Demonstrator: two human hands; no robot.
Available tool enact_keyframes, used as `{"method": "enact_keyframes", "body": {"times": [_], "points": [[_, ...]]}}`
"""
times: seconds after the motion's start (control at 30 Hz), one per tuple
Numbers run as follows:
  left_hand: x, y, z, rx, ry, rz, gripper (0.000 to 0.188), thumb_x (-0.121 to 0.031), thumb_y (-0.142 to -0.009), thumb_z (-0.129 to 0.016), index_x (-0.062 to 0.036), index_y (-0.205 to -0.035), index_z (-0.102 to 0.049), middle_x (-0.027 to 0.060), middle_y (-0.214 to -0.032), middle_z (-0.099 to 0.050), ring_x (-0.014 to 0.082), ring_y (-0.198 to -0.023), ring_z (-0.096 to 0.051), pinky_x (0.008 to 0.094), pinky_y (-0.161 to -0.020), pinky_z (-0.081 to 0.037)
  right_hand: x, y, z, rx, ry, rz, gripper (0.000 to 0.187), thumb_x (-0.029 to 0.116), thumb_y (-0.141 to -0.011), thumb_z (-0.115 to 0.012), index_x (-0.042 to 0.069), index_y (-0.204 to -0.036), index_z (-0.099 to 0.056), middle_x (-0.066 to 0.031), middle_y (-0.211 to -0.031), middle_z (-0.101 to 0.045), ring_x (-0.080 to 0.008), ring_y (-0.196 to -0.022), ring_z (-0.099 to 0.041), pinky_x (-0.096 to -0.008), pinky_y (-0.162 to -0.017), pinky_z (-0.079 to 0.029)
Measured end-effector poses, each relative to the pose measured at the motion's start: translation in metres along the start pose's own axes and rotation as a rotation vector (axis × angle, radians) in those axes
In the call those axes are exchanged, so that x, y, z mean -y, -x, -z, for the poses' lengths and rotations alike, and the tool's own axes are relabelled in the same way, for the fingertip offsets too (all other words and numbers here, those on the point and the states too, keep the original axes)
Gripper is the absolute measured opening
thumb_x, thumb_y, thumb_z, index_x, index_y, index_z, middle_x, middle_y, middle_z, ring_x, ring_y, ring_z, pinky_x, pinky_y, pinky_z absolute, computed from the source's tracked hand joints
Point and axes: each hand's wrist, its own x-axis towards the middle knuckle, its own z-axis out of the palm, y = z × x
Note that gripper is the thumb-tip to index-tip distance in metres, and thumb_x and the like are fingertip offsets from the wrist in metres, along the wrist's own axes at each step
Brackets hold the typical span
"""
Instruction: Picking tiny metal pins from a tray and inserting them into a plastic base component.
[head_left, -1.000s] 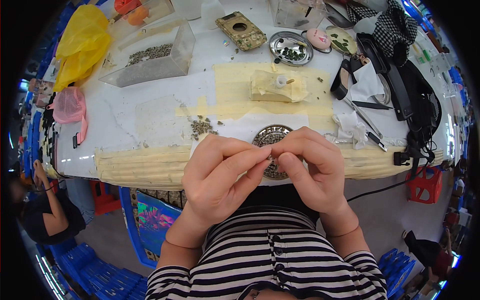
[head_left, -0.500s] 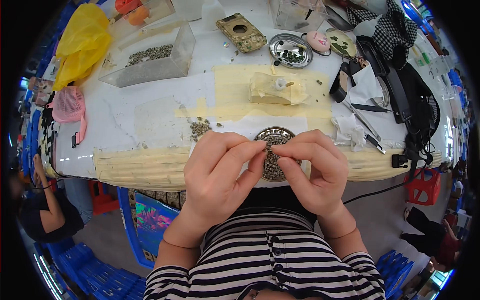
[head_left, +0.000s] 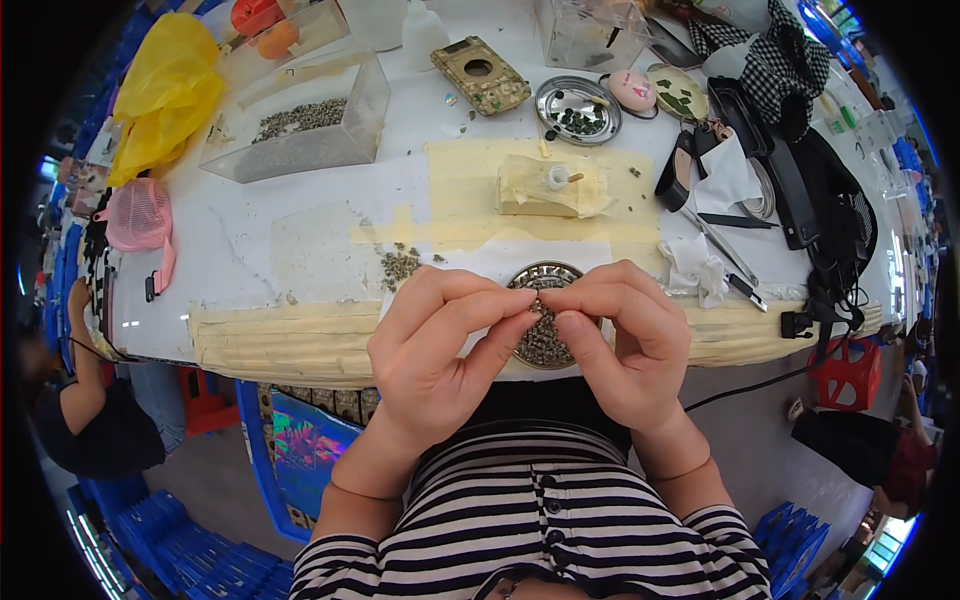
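Both of my hands meet fingertip to fingertip over a round metal dish point(head_left: 547, 268) at the table's front edge. The dish holds many small grey-brown pieces point(head_left: 545, 347). My left hand point(head_left: 432, 350) pinches with thumb and index finger, and my right hand point(head_left: 632, 345) pinches the same way against it. Whatever sits between the fingertips is too small and hidden to name. A loose heap of similar small pieces point(head_left: 400, 263) lies on the table beyond my left hand. Past the dish stands a tape-covered block point(head_left: 530, 198) with a small white cup point(head_left: 562, 178) on it.
At the back left is a clear bin point(head_left: 290, 160) of small pieces, beside a yellow bag point(head_left: 165, 95). A steel plate point(head_left: 580, 125) with dark green bits and a camouflage-patterned box point(head_left: 482, 75) stand at the back. Tweezers point(head_left: 725, 250), a crumpled tissue point(head_left: 692, 268) and black straps lie right.
My hands stay pinched together over the dish, with only a slight shift of the fingers. At the far left, another person's arm has moved. The view has tilted slightly.
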Motion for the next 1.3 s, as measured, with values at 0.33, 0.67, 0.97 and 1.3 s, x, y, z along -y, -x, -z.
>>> {"method": "enact_keyframes", "body": {"times": [0.33,0.67,0.97,1.3], "points": [[0.006,0.0,-0.002,-0.02,0.026,-0.043,0.024,0.003,-0.072,-0.08,-0.0031,-0.095,-0.074,0.0065,-0.083,-0.066,0.019,-0.072,-0.06,0.0278,-0.061,-0.047,0.001,-0.002,-0.001,0.004,-0.022,-0.017,0.014,-0.002,-0.084,-0.069,-0.001,-0.097,-0.072,-0.0087,-0.086,-0.065,-0.0126,-0.069,-0.063,-0.0235,-0.061,-0.05],[0.009,-0.001,-0.001,0.001,-0.025,-0.13,0.018,0.004,-0.077,-0.076,0.0001,-0.093,-0.071,0.0087,-0.086,-0.066,0.0176,-0.075,-0.059,0.0256,-0.064,-0.047,-0.001,-0.003,-0.001,-0.001,-0.125,-0.105,0.014,-0.002,-0.083,-0.07,-0.001,-0.097,-0.072,-0.0088,-0.086,-0.066,-0.0127,-0.07,-0.062,-0.0236,-0.061,-0.05],[0.009,-0.003,-0.004,-0.024,0.032,-0.132,0.023,0.003,-0.073,-0.078,-0.003,-0.095,-0.073,0.0062,-0.085,-0.066,0.018,-0.073,-0.06,0.0273,-0.062,-0.046,0.001,-0.001,-0.003,0.037,-0.133,-0.103,0.016,-0.003,-0.085,-0.068,-0.002,-0.101,-0.071,-0.0096,-0.088,-0.065,-0.013,-0.072,-0.063,-0.0232,-0.064,-0.05],[0.008,-0.006,-0.004,0.001,0.027,-0.131,0.024,0.002,-0.072,-0.079,-0.0043,-0.095,-0.073,0.0052,-0.083,-0.066,0.0181,-0.071,-0.06,0.0277,-0.06,-0.046,0.0,-0.004,0.001,0.087,-0.409,-0.312,0.012,-0.002,-0.087,-0.067,-0.004,-0.099,-0.069,-0.0091,-0.09,-0.064,-0.0114,-0.075,-0.063,-0.0221,-0.067,-0.051]]}}
